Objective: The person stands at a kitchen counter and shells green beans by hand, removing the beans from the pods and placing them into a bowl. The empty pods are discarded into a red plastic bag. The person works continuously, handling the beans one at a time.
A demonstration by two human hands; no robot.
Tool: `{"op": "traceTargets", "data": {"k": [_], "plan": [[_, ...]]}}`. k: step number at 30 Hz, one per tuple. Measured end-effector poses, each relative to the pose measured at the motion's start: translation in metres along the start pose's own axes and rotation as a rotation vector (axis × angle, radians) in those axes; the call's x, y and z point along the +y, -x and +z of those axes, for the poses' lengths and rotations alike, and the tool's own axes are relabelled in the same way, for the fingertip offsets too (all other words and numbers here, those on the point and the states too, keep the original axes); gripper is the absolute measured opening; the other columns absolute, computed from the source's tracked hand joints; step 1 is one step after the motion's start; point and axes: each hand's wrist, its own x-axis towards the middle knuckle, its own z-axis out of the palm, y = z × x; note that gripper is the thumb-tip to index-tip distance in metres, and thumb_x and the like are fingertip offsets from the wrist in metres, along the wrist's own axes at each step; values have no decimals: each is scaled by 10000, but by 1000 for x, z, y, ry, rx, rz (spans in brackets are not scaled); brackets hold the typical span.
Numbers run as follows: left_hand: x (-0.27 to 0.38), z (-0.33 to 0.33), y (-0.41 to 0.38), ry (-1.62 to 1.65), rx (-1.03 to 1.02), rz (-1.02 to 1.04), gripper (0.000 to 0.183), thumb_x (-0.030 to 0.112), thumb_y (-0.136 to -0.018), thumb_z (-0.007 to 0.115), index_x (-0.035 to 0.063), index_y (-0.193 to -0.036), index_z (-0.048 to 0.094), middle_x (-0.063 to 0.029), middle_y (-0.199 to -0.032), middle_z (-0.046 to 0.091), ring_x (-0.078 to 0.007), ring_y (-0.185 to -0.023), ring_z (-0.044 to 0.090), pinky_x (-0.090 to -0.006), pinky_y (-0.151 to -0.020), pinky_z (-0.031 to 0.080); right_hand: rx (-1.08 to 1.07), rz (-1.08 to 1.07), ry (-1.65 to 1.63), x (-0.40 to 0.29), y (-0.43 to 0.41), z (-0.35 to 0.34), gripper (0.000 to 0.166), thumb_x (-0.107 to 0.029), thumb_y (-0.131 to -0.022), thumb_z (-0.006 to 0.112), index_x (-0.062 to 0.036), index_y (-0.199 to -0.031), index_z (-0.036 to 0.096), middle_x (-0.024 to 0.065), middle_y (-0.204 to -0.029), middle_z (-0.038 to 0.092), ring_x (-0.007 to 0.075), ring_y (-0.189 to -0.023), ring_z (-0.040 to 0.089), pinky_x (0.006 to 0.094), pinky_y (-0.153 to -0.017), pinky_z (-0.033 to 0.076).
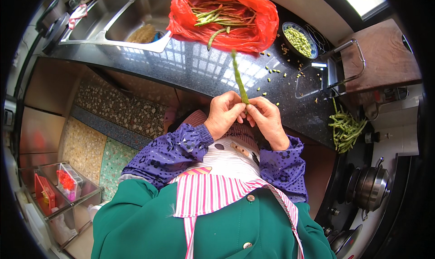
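A long green bean pod (pixel 239 77) points away from me over the counter's near edge. Its lower end is pinched between the thumbs and fingers of my left hand (pixel 225 113) and my right hand (pixel 266 119), which almost touch each other. Beyond them lies an open red plastic bag (pixel 224 43) holding several green and reddish-brown pods (pixel 217 15). One greenish pod (pixel 216 38) hangs over the bag's near side. To the right of the bag, a patterned bowl (pixel 314 55) contains shelled green beans (pixel 296 40). My fingers hide the pod's bottom tip.
Loose beans (pixel 272 70) and scraps dot the dark stone counter (pixel 204 60). A double steel sink (pixel 136 14) is at the left. At the right are a wooden cutting board (pixel 380 51), a heap of green pods (pixel 345 129) and a steel pot (pixel 372 187) on the stove.
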Motion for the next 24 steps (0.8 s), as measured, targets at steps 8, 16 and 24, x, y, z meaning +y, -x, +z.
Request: {"op": "traceTargets", "data": {"k": [8, 16, 24], "plan": [[7, -1, -2, 68, -36, -130, 102, 92, -895, 481, -3, -858, 488, -70, -727, 573, -88, -544, 550, -202, -429, 452, 25, 103, -31, -14, 1, 0, 110, -75, -849, 580, 35, -842, 584, 57, -684, 595, 70, -565, 562, 186, -448, 452], [8, -2, 1, 37, -35, -169, 158, 126, -898, 470, 9, -795, 501, -51, -646, 551, -76, -472, 508, -190, -375, 408, 13, 153, -177, -11, 4, 4, 91, -44, -853, 561, 40, -887, 570, 59, -715, 594, 83, -588, 578, 202, -507, 500], [8, -8, 5, 28, -9, -224, 191, 178, -878, 485, 21, -777, 529, -43, -635, 557, -62, -454, 492, -174, -363, 375, -17, -162, 238, -14, 6, 5, 216, 43, -799, 570, -17, -1005, 590, 51, -717, 590, 94, -592, 564, 216, -537, 465]]}}
